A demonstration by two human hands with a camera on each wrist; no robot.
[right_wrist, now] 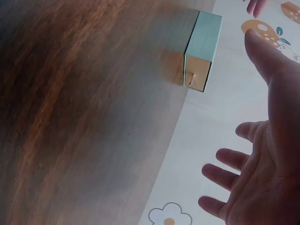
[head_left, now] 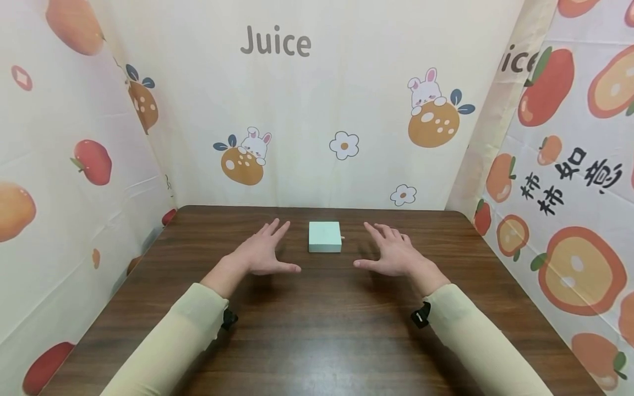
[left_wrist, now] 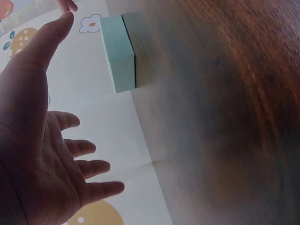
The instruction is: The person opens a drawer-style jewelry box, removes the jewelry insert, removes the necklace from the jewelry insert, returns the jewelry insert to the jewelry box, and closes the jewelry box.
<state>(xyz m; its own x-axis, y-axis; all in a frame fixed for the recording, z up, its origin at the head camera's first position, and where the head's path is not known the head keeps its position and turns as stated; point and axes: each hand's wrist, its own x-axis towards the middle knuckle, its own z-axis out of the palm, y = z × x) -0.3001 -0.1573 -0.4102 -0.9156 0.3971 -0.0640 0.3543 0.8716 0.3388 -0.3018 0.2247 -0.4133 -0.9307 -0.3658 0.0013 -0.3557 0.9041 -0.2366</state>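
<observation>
A small mint-green box (head_left: 324, 237) sits on the brown wooden table toward its far edge, between the two hands. In the right wrist view, the box (right_wrist: 203, 40) shows a tan end face (right_wrist: 197, 74) with a small pull tab on it. The left wrist view shows the box's plain green side (left_wrist: 119, 51). My left hand (head_left: 261, 252) is to the left of the box, fingers spread and thumb pointing inward, holding nothing. On the other side, my right hand (head_left: 391, 254) mirrors it with spread fingers, apart from the box and holding nothing.
The wooden table (head_left: 322, 330) reaches back to a cream curtain (head_left: 307, 99) printed with fruit, rabbits and flowers. Fruit-printed curtains also hang along the left (head_left: 49, 220) and right (head_left: 559, 181) sides. Dark bands sit at both wrists.
</observation>
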